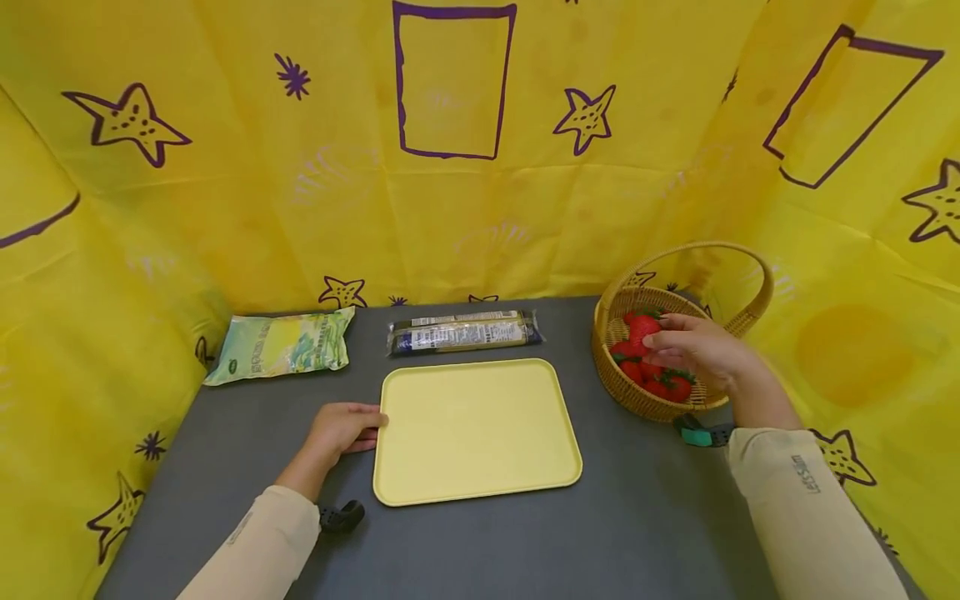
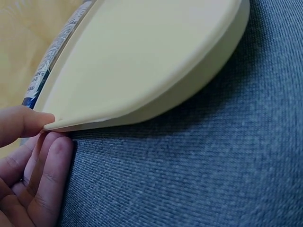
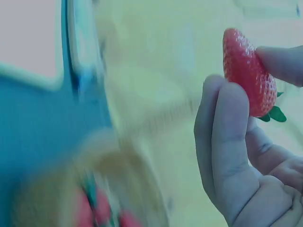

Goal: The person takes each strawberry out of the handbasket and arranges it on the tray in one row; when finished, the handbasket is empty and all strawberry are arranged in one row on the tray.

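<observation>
My left hand (image 1: 346,429) pinches the left rim of a pale yellow tray (image 1: 480,433), thumb on top and fingers below, as the left wrist view shows. The tray lies on the grey cloth and holds nothing. Over the wicker basket (image 1: 626,392) at the right, my right hand (image 1: 701,350) holds a red strawberry (image 3: 248,71) with green leaves between thumb and fingertips. Several more strawberries (image 1: 678,387) lie inside the basket, partly behind that hand. In the right wrist view the basket is blurred.
A long clear-and-dark packet (image 1: 465,335) lies just behind the tray. Farther left is a green and yellow printed bag (image 1: 281,346). The basket's arched handle (image 1: 705,244) stands up behind the right hand. A yellow patterned curtain (image 1: 450,225) encloses the table's back and sides.
</observation>
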A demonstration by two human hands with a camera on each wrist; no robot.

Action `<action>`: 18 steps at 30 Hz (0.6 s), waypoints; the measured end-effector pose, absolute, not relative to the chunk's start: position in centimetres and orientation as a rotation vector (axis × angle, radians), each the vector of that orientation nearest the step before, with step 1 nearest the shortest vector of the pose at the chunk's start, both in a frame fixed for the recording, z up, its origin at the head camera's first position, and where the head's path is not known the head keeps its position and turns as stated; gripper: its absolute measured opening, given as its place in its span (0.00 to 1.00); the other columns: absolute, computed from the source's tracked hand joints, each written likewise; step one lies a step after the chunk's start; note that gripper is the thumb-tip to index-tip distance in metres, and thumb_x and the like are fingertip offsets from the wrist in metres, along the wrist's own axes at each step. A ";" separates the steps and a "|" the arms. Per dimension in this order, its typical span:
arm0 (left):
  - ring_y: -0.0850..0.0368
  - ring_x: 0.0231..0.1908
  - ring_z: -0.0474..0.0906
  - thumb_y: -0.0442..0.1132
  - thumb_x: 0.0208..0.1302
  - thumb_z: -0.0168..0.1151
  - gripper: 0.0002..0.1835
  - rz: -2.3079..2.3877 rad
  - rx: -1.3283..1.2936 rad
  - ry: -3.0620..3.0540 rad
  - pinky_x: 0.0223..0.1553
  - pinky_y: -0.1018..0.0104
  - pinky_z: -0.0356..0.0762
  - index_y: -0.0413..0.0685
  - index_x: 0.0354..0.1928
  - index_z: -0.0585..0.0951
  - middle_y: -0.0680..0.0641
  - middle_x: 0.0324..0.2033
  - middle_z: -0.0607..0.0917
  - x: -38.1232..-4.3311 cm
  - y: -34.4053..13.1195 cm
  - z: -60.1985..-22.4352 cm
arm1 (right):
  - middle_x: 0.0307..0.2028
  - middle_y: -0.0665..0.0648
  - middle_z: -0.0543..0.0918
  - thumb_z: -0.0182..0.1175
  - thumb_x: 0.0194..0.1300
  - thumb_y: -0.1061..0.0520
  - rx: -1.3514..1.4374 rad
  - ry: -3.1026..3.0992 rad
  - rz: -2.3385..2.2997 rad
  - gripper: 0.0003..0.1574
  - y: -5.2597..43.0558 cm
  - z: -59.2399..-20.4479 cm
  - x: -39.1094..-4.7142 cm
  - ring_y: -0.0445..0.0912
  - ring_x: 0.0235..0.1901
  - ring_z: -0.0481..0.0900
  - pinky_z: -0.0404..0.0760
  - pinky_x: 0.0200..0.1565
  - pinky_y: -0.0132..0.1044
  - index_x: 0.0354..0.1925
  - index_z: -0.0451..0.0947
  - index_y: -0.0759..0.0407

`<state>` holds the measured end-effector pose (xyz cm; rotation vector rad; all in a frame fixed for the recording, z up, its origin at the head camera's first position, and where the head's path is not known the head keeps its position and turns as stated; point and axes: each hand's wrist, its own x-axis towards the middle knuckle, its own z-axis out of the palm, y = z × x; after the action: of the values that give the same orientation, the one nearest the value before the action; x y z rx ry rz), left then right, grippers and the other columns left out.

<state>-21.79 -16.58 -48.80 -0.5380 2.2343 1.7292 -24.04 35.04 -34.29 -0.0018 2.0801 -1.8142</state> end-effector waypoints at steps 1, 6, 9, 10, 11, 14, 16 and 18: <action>0.58 0.25 0.82 0.34 0.56 0.72 0.20 1.728 -0.543 2.238 0.30 0.63 0.85 0.31 0.50 0.82 0.47 0.27 0.85 -21.7 -16.6 -48.8 | 0.42 0.53 0.79 0.56 0.70 0.63 -0.028 2.056 -1.814 0.46 33.5 -34.5 -23.8 0.45 0.39 0.84 0.82 0.48 0.35 0.71 0.39 0.75; 0.58 0.25 0.82 0.35 0.56 0.72 0.19 1.730 -0.556 2.249 0.30 0.63 0.85 0.33 0.49 0.83 0.47 0.28 0.86 -22.0 -16.5 -48.5 | 0.48 0.65 0.77 0.62 0.63 0.65 -0.114 1.970 -1.723 0.43 24.5 -37.2 -25.1 0.49 0.40 0.84 0.82 0.51 0.43 0.67 0.50 0.75; 0.59 0.25 0.82 0.36 0.56 0.73 0.19 1.734 -0.561 2.246 0.30 0.64 0.85 0.35 0.49 0.84 0.47 0.28 0.86 -22.3 -16.5 -48.4 | 0.46 0.67 0.79 0.66 0.59 0.64 -0.093 1.951 -1.635 0.36 18.3 -40.0 -27.0 0.53 0.37 0.85 0.83 0.48 0.46 0.61 0.62 0.74; 0.59 0.25 0.83 0.36 0.56 0.73 0.19 1.738 -0.567 2.240 0.30 0.64 0.85 0.36 0.49 0.84 0.47 0.29 0.86 -22.4 -16.5 -48.4 | 0.44 0.67 0.79 0.67 0.58 0.64 -0.088 1.948 -1.608 0.33 16.4 -41.0 -27.6 0.53 0.36 0.85 0.84 0.47 0.46 0.57 0.65 0.73; 0.59 0.25 0.82 0.36 0.56 0.73 0.19 1.746 -0.574 2.230 0.30 0.65 0.85 0.36 0.49 0.84 0.47 0.29 0.86 -22.4 -16.5 -48.4 | 0.43 0.66 0.80 0.68 0.57 0.64 -0.089 1.958 -1.571 0.30 14.5 -42.0 -28.0 0.53 0.34 0.85 0.84 0.46 0.45 0.54 0.68 0.72; 0.59 0.25 0.83 0.36 0.56 0.74 0.20 1.768 -0.577 2.211 0.31 0.65 0.85 0.36 0.50 0.84 0.47 0.30 0.86 -22.3 -16.5 -48.4 | 0.40 0.65 0.81 0.71 0.53 0.63 -0.083 2.000 -1.483 0.24 9.6 -44.3 -29.1 0.50 0.30 0.84 0.86 0.40 0.41 0.46 0.73 0.69; 0.59 0.25 0.82 0.36 0.56 0.74 0.20 1.780 -0.576 2.202 0.31 0.65 0.85 0.36 0.50 0.84 0.46 0.30 0.87 -22.0 -16.5 -48.6 | 0.38 0.65 0.82 0.72 0.51 0.64 -0.069 2.021 -1.460 0.22 7.1 -45.5 -29.3 0.48 0.26 0.84 0.86 0.36 0.39 0.43 0.74 0.69; 0.59 0.25 0.82 0.36 0.56 0.74 0.19 1.782 -0.575 2.204 0.31 0.65 0.85 0.35 0.49 0.84 0.46 0.30 0.86 -21.6 -16.6 -48.7 | 0.38 0.65 0.82 0.72 0.49 0.65 -0.048 2.034 -1.463 0.23 5.2 -46.3 -29.3 0.47 0.23 0.83 0.86 0.33 0.38 0.43 0.75 0.70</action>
<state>-21.57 -16.55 -48.70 -0.5748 2.2043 1.7823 -29.32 5.19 -46.33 -0.0484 2.0340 -1.4627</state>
